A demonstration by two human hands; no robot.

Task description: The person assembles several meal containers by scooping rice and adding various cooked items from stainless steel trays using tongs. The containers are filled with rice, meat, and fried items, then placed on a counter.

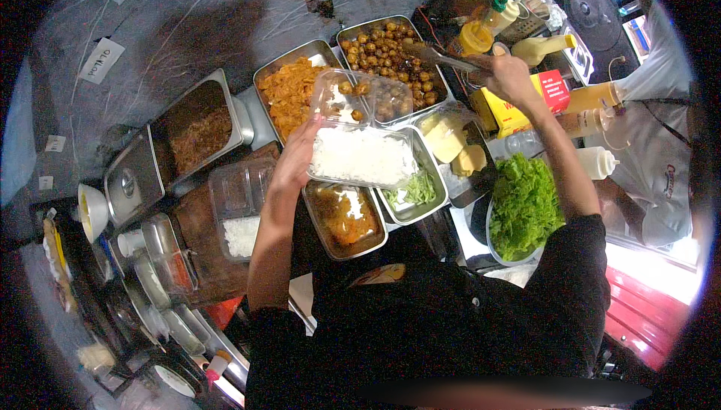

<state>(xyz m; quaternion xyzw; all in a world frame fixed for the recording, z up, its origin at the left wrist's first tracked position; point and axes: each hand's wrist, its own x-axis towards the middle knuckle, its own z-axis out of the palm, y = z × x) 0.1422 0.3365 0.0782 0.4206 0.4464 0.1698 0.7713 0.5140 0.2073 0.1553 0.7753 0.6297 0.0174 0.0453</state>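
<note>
My left hand (pixel 296 153) grips the edge of a clear plastic takeaway container (pixel 324 93). White rice (pixel 359 156) fills its near compartment, and a few glazed brown baby potatoes sit in a far one. My right hand (pixel 512 79) is closed around metal tongs (pixel 449 60), whose tips reach over a steel tray (pixel 441 102) of the same glazed potatoes (pixel 390 43). Left of that tray, another holds orange-coated pieces (pixel 289 94). Below the container are a pan of shredded green vegetable (pixel 417 191) and a pan with orange-brown sauce (pixel 342 218).
A second clear container (pixel 240 185) with rice rests on a brown board (pixel 197 222) at left, near a steel pan of minced meat (pixel 203 140). At right are lettuce (pixel 523 207) in a bowl, yellow slices (pixel 444 140), a yellow-red box (pixel 526 106) and squeeze bottles (pixel 593 162).
</note>
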